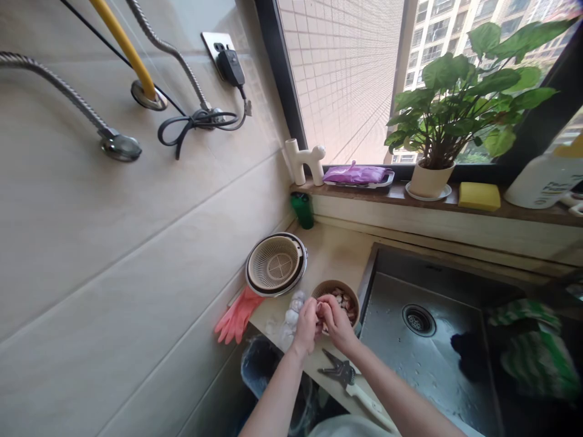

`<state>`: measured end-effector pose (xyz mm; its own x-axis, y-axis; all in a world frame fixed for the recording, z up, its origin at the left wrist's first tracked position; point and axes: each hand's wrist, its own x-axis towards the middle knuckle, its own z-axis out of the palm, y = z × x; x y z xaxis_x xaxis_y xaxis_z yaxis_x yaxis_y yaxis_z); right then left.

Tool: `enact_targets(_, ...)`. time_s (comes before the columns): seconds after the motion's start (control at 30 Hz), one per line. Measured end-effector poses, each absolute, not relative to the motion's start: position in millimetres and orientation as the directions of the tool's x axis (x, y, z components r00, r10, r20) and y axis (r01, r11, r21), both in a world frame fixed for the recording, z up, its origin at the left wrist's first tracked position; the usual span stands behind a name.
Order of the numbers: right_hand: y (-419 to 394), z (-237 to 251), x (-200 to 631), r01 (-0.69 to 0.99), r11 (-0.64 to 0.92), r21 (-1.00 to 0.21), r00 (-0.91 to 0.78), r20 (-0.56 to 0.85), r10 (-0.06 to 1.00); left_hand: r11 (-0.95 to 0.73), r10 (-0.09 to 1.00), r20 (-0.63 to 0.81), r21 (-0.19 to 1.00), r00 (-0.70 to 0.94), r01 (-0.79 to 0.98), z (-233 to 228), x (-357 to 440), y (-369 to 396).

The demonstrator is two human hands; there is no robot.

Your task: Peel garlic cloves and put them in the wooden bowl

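Just left of the sink [392,303], head view: a round beige bowl [328,285] stands on the counter [339,246] close to the sink's left rim, with many pale, pinkish cloves [348,301] inside, apparently garlic.
Left hand [306,326]: left of the sink, over the bowl's near side, its fingertips meeting those of the other hand around a small pale piece [318,308], mostly covered by the fingers.
Right hand [336,318]: nearer the sink, its fingertips pinched on that same piece, so the two hands are together.
White bulbs [295,302]: farther left of the sink than the bowl, just beside the left hand; too blurred to count.
Shears [357,393]: left of the sink, toward its near end, lying on the counter with the blades pointing away from the sink and the pale handle toward the person.
Colander [273,267]: well left of the sink, beige, sitting in a metal-rimmed dish [285,293].
Pink gloves [237,315]: farther left of the sink, draped over the counter's edge.
Striped cloth [542,352]: at the sink's right side, green and white.
Window sill [397,193]: behind the sink, bearing a potted plant [455,109], a yellow sponge [479,196] and a purple packet [355,175].
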<state>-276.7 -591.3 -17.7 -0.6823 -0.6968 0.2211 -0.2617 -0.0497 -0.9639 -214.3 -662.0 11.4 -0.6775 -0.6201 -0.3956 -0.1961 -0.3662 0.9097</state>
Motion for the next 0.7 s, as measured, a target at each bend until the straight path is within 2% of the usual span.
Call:
enact_targets(0.1, -594, -25, -283, -0.106, -0.088, -0.990, -0.744, 0.138, -0.654, -0.436, -0.537, -0.416, 0.882, -0.734, -0.181, 15, -212, -663)
enact_targets(0.27, -593, -27, -288, 0.127, -0.090, -0.988, -0.663, -0.018, -0.748, -0.342, -0.473, -0.320, 0.925, -0.821, -0.164, 12, -209, -665)
enact_targets(0.37, -592, -23, -287, 0.084, -0.088, -0.993, -0.637, 0.015, -0.770, -0.287, -0.498, -0.302, 0.942, -0.813, -0.174, 11, -210, -665)
enact_targets(0.5, -592, -26, -283, 0.017, -0.120, -0.993, -0.685, 0.076, -0.725, -0.384, -0.567, -0.329, 0.917, -0.755, -0.112, 10, -215, -662)
enact_targets(0.7, -596, -31, -282, 0.257, -0.162, -0.953, -0.682, -0.060, -0.729, -0.478, -0.575, -0.398, 0.873, -0.715, -0.101, 3, -221, -662)
